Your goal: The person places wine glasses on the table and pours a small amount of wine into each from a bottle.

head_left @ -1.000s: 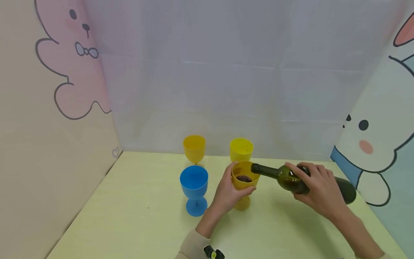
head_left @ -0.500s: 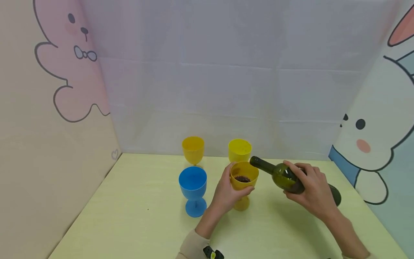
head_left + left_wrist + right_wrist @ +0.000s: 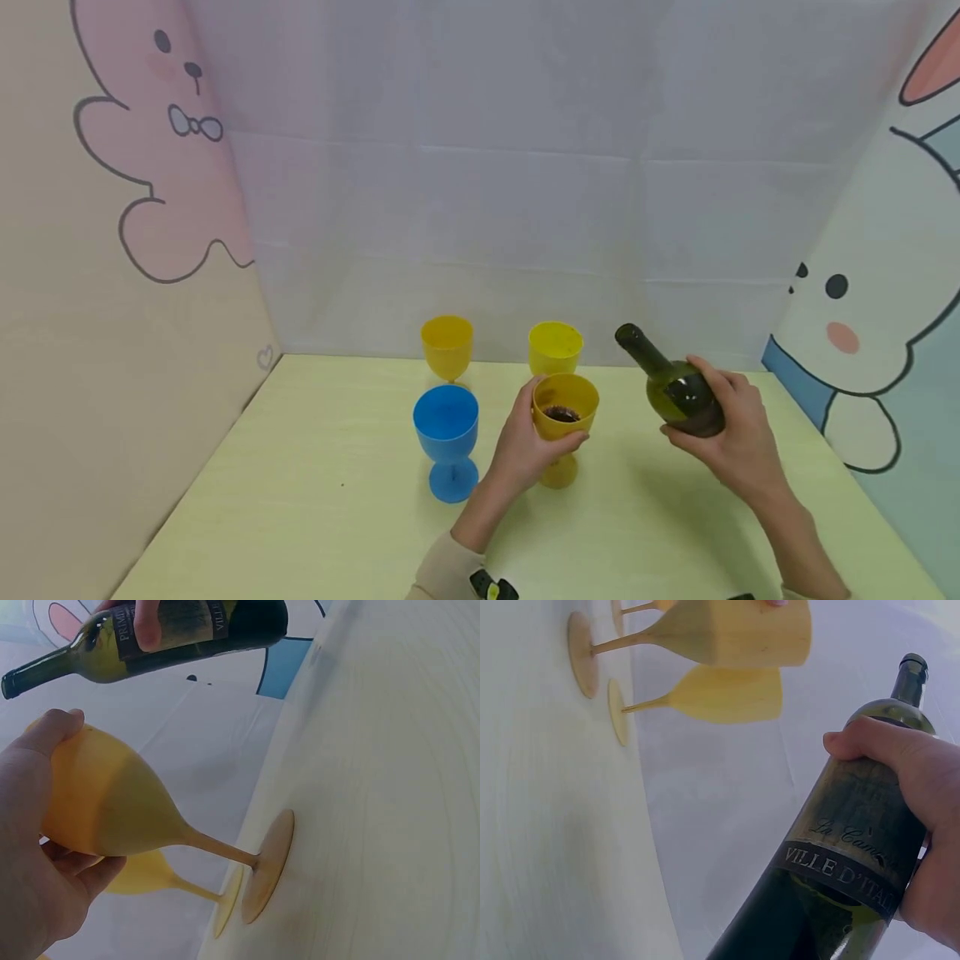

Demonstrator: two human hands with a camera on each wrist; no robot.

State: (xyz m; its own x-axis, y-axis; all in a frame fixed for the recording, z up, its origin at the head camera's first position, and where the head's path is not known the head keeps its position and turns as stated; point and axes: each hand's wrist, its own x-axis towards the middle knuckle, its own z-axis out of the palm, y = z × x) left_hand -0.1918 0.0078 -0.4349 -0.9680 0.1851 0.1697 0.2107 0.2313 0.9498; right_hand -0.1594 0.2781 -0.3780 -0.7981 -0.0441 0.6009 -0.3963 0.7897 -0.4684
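Bottle (image 3: 681,393) leans neck-up, gripped by the right hand (image 3: 741,450), while the left hand (image 3: 522,448) holds a dark-yellow cup (image 3: 572,395) containing dark liquid (image 3: 561,413) near a blue cup (image 3: 447,437).

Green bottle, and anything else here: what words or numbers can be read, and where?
"VILLE D'ITA…": dark band on the green bottle, right wrist view; end unclear.
"La Ca…": script above that band; rest unclear.
"PRI…": another dark band on it, left wrist view; rest blurred.
No other text is readable.
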